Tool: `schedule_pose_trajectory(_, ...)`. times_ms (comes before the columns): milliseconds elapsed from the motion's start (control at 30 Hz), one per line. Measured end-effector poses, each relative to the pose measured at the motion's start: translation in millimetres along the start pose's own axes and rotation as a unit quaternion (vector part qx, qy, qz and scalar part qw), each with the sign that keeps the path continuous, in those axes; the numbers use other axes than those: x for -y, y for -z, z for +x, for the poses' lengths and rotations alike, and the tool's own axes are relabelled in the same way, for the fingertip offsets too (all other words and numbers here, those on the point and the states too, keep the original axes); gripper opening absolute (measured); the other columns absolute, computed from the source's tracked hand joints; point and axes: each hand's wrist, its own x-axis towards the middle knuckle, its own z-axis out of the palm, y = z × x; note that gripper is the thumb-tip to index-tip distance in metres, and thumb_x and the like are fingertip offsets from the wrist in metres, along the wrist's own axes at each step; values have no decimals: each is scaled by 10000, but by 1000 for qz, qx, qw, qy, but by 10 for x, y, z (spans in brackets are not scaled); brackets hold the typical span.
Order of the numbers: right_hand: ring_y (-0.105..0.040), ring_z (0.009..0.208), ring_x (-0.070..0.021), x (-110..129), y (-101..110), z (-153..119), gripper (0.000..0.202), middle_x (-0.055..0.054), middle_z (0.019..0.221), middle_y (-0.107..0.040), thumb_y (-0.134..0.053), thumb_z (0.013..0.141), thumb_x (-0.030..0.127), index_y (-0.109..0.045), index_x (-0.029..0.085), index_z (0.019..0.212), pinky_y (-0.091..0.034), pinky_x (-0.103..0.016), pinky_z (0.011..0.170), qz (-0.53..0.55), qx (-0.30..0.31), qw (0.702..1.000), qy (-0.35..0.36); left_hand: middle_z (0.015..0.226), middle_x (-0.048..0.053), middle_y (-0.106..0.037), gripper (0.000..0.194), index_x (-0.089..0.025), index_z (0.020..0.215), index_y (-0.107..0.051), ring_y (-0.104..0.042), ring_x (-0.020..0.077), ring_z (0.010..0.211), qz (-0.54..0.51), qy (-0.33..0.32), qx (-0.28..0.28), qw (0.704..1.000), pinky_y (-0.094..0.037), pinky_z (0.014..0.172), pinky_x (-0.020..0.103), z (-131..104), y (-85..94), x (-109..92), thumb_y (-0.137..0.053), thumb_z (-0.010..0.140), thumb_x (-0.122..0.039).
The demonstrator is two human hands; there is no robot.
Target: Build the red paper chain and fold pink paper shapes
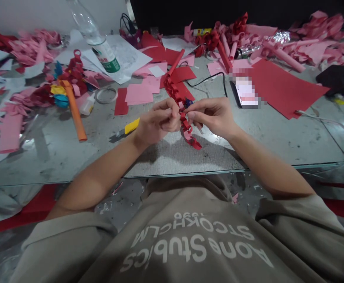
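Near the table's front edge, my left hand (162,118) is closed, its fingers curled at the left side of a curled red paper strip (187,127). What lies inside those fingers is hidden. Opposite it, my right hand (214,116) pinches the strip between thumb and fingertips. The strip has small pink bits on it; its lower end hangs loose toward me, and its upper part leads to a thin red paper roll (177,62). Just behind the fingertips sits a small dark purple thing (188,103). A yellow utility knife (132,125) lies beside my left wrist.
Pink paper squares (139,93), a tape ring (106,95), an orange paper tube (74,112) and a plastic bottle (102,51) are to the left. A phone (244,92), large red sheets (284,84) and a black box (337,80) are right. Pink scraps (316,49) pile behind.
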Motion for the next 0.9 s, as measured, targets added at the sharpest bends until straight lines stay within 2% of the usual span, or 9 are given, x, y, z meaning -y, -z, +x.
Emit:
schedule_pose_trajectory(233, -641, 514, -84, 90, -81, -53, 183, -14, 730, -787, -831, 978, 315, -848, 139, 1025, -515, -192, 469, 63, 79, 994, -35, 495, -87, -293, 462, -217, 741, -626, -357, 91, 403, 29, 12, 13, 999, -426, 495, 279, -35, -19, 24, -875, 834, -595)
schedule_pose_trajectory(333, -640, 509, -83, 54, -93, -64, 192, -16, 745, -789, -824, 994, 329, -837, 139, 1014, -510, -192, 464, 81, 95, 992, -32, 496, -82, -285, 474, -215, 729, -642, -330, 89, 409, 33, 21, 22, 999, -394, 479, 274, -27, -25, 22, -880, 822, -615)
schedule_pose_trajectory(567, -608, 496, -83, 33, -103, -59, 234, -6, 711, -765, -833, 987, 394, -821, 164, 946, -486, -212, 465, 67, 87, 993, -50, 488, -74, -281, 482, -214, 701, -652, -250, 75, 417, 38, 22, 24, 999, -262, 455, 264, -4, -18, 41, -894, 795, -620)
schedule_pose_trajectory(700, -604, 482, -83, 19, -109, -51, 253, -1, 677, -754, -843, 972, 409, -806, 162, 930, -469, -206, 450, 71, 81, 993, -54, 486, -73, -287, 507, -209, 696, -650, -245, 67, 412, 48, 14, 18, 999, -238, 447, 254, 13, -16, 59, -890, 791, -645)
schedule_pose_trajectory(900, -582, 456, -74, -2, -128, -38, 253, 20, 625, -717, -874, 914, 393, -774, 170, 848, -446, -186, 426, 80, 43, 994, -60, 489, -59, -339, 433, -209, 724, -717, -256, 72, 432, 54, -1, 5, 999, -239, 471, 258, 24, -5, 86, -888, 814, -596)
